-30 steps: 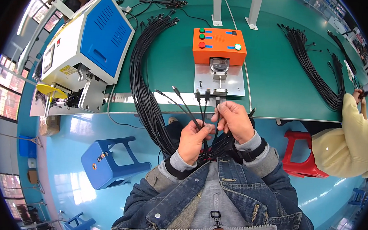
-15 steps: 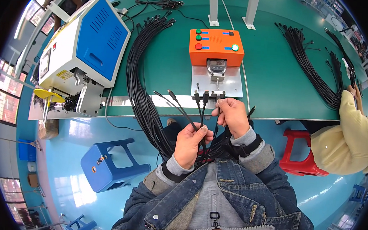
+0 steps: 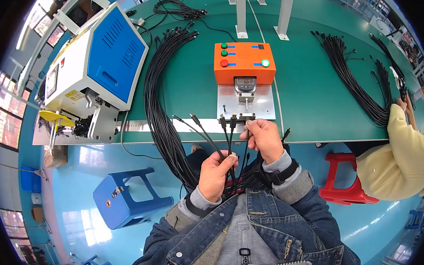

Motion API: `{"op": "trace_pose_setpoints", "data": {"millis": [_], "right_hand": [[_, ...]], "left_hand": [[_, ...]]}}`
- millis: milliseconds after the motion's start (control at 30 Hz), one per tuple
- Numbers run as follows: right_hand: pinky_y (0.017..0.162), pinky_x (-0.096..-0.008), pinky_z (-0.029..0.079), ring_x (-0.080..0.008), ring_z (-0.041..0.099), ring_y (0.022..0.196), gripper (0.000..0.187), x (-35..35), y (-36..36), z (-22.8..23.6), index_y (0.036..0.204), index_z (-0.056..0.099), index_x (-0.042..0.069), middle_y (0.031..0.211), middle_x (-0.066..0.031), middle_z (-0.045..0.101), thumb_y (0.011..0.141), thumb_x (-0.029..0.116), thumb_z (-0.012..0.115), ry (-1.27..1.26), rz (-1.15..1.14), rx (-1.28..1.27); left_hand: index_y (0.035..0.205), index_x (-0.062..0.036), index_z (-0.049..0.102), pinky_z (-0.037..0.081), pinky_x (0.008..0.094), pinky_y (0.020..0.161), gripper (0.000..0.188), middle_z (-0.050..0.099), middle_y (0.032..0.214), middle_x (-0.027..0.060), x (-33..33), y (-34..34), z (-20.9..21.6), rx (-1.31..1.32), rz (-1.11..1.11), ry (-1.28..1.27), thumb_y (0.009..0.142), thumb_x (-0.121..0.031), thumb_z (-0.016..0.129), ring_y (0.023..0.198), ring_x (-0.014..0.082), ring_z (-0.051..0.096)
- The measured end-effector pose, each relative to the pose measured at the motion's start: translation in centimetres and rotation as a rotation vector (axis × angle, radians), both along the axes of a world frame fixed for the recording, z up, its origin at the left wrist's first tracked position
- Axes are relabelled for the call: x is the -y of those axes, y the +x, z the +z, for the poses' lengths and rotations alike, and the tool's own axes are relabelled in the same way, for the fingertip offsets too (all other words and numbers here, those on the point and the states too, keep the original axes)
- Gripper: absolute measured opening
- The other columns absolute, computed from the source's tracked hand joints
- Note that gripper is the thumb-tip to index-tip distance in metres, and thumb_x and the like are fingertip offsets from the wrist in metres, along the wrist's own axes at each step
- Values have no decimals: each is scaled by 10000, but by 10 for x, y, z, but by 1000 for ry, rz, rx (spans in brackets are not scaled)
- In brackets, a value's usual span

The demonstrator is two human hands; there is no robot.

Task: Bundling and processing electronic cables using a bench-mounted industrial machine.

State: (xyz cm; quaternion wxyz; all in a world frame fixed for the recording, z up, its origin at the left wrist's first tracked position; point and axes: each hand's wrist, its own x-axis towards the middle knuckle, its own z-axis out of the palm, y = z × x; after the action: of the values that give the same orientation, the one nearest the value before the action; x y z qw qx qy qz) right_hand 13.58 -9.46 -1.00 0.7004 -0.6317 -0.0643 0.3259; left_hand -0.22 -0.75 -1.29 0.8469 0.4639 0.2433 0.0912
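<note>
My left hand (image 3: 214, 175) is closed round several black cables (image 3: 205, 133), whose plug ends fan out above its fingers. With thumb and fingers pinched, my right hand (image 3: 265, 139) grips one black cable (image 3: 245, 151) close to its end, at the front edge of a metal plate (image 3: 263, 106). Its tip is hidden by the fingers and the plate's fittings, so how far it goes in cannot be seen. On that plate sits a small digital gauge (image 3: 244, 85) with a thin rod, in front of an orange box (image 3: 244, 62) with green and red buttons and one lit lamp.
A thick bundle of black cables (image 3: 157, 96) hangs over the green table's (image 3: 186, 83) edge at my left, beside a white and blue machine (image 3: 113, 55). More cable bundles (image 3: 353, 82) lie at right, near a person in a yellow top (image 3: 395, 151). Blue (image 3: 127, 200) and red stools (image 3: 341, 182) stand below.
The gauge's reading has changed. My view has tilted slightly, so the box and plate sit a little lower. Both hands keep their grips, the right still at the plate's front edge.
</note>
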Motion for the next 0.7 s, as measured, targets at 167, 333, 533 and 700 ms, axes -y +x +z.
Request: {"op": "trace_pose_setpoints", "data": {"millis": [167,333,533,700], "right_hand": [[334,-213,333,-77,453,381,209,1,-2,1,718,535,-1,613,-79,590,816,177,484,4,3,0],[353,-231,355,-91,473,396,228,10,-5,-2,679,536,3,600,-73,589,804,192,511,-132,210,214],[384,-212,367,-73,467,433,213,29,-17,20,775,570,9,629,-33,590,805,217,535,-473,312,959],[401,-188,367,-46,453,463,198,16,-6,30,852,576,8,688,-17,592,833,193,507,129,321,209]], "left_hand": [[891,-13,531,418,237,637,133,552,796,46,0,-2,0,3,-5,8,810,-117,545,710,122,510],[909,9,536,418,235,637,156,554,799,43,-2,-1,-1,-25,-11,8,811,-113,543,709,120,510],[896,19,547,406,222,613,157,555,754,37,1,2,0,-27,-41,9,811,-112,541,668,105,502],[871,20,563,378,202,565,152,554,685,18,8,3,0,-10,-61,2,809,-118,545,613,78,481]]}}
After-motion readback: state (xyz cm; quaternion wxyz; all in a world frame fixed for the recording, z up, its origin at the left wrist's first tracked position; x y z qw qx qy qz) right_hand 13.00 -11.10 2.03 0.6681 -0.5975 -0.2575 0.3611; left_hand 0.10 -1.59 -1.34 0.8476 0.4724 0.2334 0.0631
